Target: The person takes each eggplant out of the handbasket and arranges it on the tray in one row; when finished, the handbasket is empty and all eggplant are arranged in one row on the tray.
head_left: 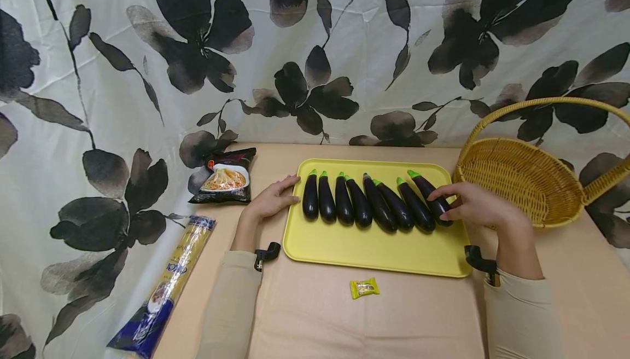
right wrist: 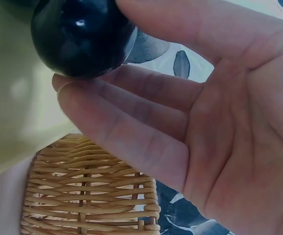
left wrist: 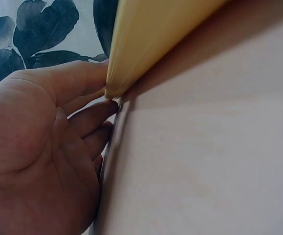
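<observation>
On a yellow tray (head_left: 374, 249) lie several dark, glossy eggplants (head_left: 376, 206) with green stem ends, side by side in a row. My right hand (head_left: 479, 206) grips the lower end of the rightmost eggplant (head_left: 425, 189), thumb on one side and fingers on the other. The right wrist view shows this eggplant's rounded end (right wrist: 82, 39) between thumb and fingertips. At the tray's left rim is my left hand (head_left: 270, 200), its extended fingertips touching the edge. In the left wrist view, the fingers (left wrist: 90, 120) meet the tray's corner (left wrist: 119, 73) with no eggplant in them.
A wicker basket (head_left: 521, 184) with a tall handle stands right of the tray. A black noodle packet (head_left: 223, 177) lies at the back left, a long pasta bag (head_left: 164, 288) at the front left. A small yellow wrapped packet (head_left: 365, 288) lies before the tray. Floral cloth (head_left: 374, 47) hangs behind.
</observation>
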Action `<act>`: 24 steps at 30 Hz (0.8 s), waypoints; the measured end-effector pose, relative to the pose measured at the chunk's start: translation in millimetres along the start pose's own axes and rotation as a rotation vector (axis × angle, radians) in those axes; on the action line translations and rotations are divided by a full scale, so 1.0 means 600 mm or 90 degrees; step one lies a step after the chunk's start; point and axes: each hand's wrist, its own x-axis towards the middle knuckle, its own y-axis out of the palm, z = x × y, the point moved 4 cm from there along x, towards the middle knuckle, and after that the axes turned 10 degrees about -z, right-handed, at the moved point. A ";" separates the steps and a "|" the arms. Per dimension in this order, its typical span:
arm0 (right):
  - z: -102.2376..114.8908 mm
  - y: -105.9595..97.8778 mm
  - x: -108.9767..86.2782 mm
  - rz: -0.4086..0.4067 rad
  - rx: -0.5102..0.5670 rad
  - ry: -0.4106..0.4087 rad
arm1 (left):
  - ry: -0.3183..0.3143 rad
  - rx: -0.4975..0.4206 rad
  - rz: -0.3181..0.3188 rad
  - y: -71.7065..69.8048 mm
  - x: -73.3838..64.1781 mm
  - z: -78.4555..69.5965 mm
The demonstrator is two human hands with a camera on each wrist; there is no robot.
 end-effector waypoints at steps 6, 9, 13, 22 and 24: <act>-0.002 0.004 0.002 0.019 -0.008 0.018 | 0.008 -0.009 0.000 -0.001 0.000 0.000; -0.004 0.006 0.004 0.031 -0.004 0.023 | 0.010 -0.014 0.001 -0.001 0.001 0.001; -0.005 0.009 0.007 0.050 -0.005 0.017 | 0.008 -0.010 0.001 0.001 0.001 0.003; -0.012 0.017 0.012 0.079 0.024 0.042 | 0.000 -0.014 0.011 -0.001 -0.007 -0.020; -0.014 0.018 0.013 0.077 0.020 0.034 | 0.001 -0.020 0.012 -0.003 -0.014 -0.035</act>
